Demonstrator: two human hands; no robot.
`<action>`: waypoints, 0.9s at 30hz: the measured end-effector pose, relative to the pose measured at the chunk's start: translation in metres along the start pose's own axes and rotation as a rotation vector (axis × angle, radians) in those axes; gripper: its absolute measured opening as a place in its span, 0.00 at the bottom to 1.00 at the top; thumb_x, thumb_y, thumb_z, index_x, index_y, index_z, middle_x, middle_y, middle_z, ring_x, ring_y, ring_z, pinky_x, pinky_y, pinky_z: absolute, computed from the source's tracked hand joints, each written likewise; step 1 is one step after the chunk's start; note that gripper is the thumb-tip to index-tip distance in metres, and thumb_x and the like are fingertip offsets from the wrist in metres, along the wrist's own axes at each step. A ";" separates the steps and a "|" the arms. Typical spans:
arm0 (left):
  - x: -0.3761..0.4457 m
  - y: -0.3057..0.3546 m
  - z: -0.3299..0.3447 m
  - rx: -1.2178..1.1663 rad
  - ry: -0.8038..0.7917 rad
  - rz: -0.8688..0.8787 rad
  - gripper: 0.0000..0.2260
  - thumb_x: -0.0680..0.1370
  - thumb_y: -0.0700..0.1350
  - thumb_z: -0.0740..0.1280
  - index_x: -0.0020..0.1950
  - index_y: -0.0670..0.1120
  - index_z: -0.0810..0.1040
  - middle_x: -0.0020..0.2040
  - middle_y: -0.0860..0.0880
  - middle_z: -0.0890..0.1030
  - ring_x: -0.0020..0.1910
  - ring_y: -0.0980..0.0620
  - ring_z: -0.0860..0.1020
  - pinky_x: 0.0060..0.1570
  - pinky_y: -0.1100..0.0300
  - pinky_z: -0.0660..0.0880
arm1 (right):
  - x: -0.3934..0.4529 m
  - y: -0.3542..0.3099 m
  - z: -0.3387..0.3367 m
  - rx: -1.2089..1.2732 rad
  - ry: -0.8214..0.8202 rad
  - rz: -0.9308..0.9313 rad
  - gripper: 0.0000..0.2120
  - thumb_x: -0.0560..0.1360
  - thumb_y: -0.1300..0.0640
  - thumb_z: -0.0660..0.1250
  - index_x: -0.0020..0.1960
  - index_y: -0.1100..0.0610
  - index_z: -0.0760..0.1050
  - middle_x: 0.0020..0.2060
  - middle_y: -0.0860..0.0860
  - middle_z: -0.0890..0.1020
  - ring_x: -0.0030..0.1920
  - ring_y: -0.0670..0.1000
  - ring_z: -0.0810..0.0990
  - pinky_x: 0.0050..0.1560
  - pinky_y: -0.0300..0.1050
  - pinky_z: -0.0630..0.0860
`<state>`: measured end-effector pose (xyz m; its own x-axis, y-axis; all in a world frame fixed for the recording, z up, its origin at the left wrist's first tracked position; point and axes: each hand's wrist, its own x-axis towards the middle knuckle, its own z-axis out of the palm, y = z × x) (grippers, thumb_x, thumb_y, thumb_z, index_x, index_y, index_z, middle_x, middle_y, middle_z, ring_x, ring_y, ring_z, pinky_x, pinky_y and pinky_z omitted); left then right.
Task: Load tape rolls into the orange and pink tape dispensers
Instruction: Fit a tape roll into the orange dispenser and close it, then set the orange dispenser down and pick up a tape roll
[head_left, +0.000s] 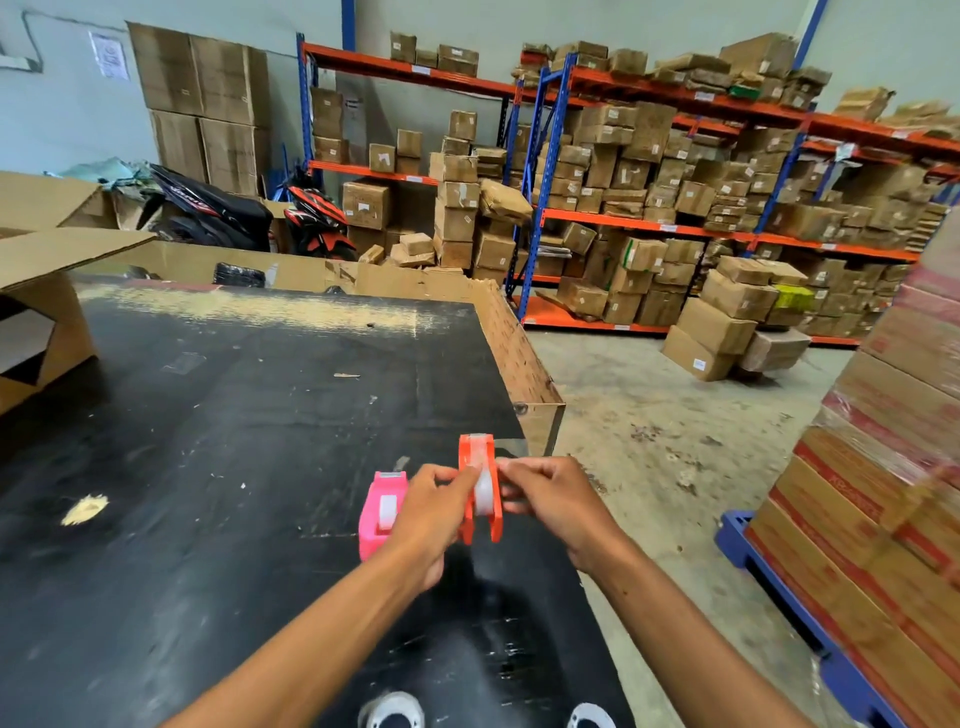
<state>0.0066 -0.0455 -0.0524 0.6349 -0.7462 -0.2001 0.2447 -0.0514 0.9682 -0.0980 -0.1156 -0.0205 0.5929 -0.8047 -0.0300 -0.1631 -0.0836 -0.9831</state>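
Note:
The orange tape dispenser is lifted above the black table, near its right edge, with a clear tape roll seated in it. My left hand grips its left side. My right hand pinches its right side, where a clear strip of tape sticks out toward the table's corner. The pink tape dispenser stands on the table just left of my left hand, with a clear roll in it; its near end is hidden by my wrist.
Open cardboard boxes line the table's left and far sides. To the right stands a wrapped stack of cartons on a blue pallet. Shelving racks full of boxes and a parked scooter fill the background.

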 end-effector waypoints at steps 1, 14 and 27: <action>0.003 -0.007 0.005 0.024 0.018 -0.001 0.12 0.75 0.52 0.67 0.44 0.44 0.72 0.39 0.41 0.77 0.36 0.47 0.73 0.37 0.53 0.68 | 0.002 0.006 -0.002 0.006 0.013 0.006 0.10 0.77 0.63 0.63 0.49 0.64 0.82 0.41 0.58 0.83 0.38 0.46 0.81 0.38 0.33 0.80; 0.016 -0.034 0.030 0.476 0.175 0.066 0.14 0.77 0.47 0.62 0.44 0.41 0.84 0.39 0.45 0.84 0.38 0.51 0.77 0.43 0.54 0.75 | 0.032 0.064 -0.015 0.014 -0.024 0.116 0.14 0.74 0.63 0.63 0.35 0.51 0.82 0.44 0.58 0.86 0.47 0.56 0.85 0.52 0.54 0.82; -0.019 0.007 -0.049 0.734 0.335 0.296 0.20 0.71 0.38 0.69 0.63 0.41 0.76 0.56 0.44 0.80 0.53 0.50 0.79 0.55 0.65 0.71 | 0.039 0.023 0.016 -0.283 -0.032 -0.290 0.09 0.73 0.61 0.67 0.52 0.58 0.83 0.49 0.53 0.86 0.50 0.49 0.82 0.56 0.44 0.76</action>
<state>0.0321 0.0008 -0.0490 0.8088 -0.5676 0.1539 -0.4276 -0.3879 0.8165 -0.0655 -0.1397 -0.0473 0.6699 -0.7055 0.2315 -0.1934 -0.4668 -0.8630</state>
